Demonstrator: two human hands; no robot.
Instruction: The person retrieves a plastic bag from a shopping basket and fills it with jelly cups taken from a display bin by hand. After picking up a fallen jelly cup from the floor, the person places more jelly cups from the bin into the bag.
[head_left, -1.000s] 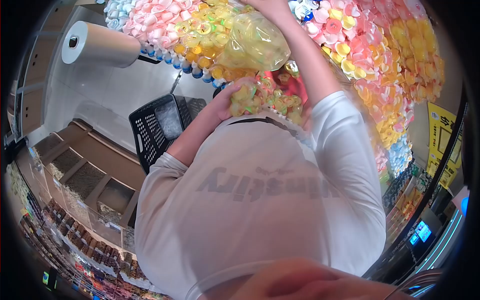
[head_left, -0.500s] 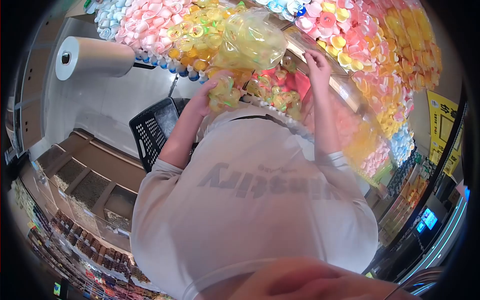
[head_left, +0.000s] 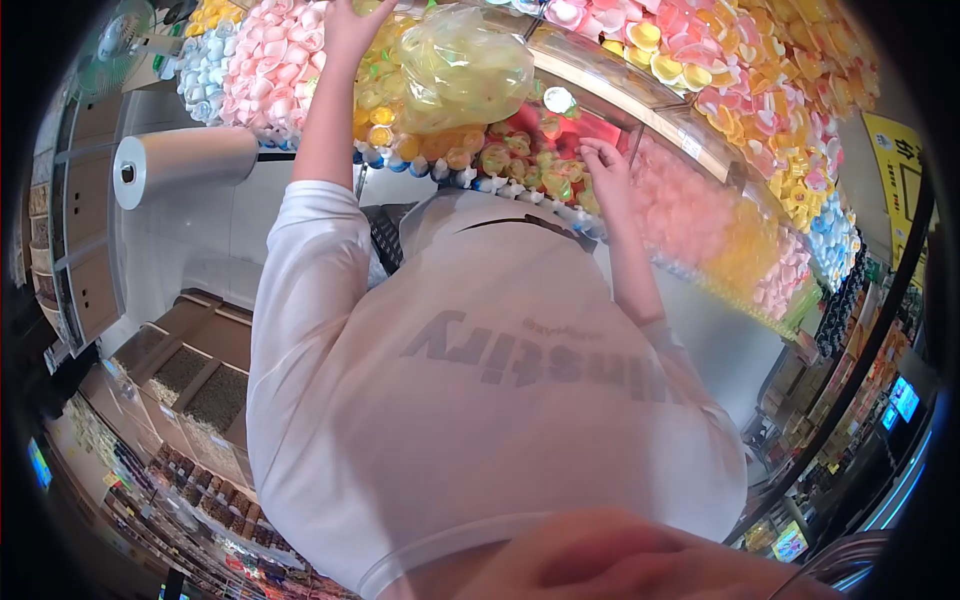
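Observation:
At the top left, my left hand (head_left: 352, 25) is over the heaped cups, its thumb and fingers spread and partly cut off by the frame edge. My right hand (head_left: 608, 168) hovers at the right side of a red-lined compartment (head_left: 592, 128), fingers loosely bent with nothing visible in them. Several yellow-green cups (head_left: 555, 172) lie in that compartment, near a round white piece (head_left: 558, 99). Between my hands, a clear bag of yellow-green items (head_left: 465, 75) rests on the yellow cups (head_left: 382, 116).
Pink cups (head_left: 265, 75) and pale blue ones (head_left: 207, 72) are piled at the left. A large plastic roll (head_left: 190, 165) stands out beside the display. A ledge (head_left: 620, 85) runs behind the compartment, with more colourful cups beyond. A dark basket (head_left: 388, 235) is partly hidden by my sleeve.
My left hand has moved up and away from the front edge and no longer shows the bunch of yellow-green cups. My right hand has come down from the ledge to the red-lined compartment.

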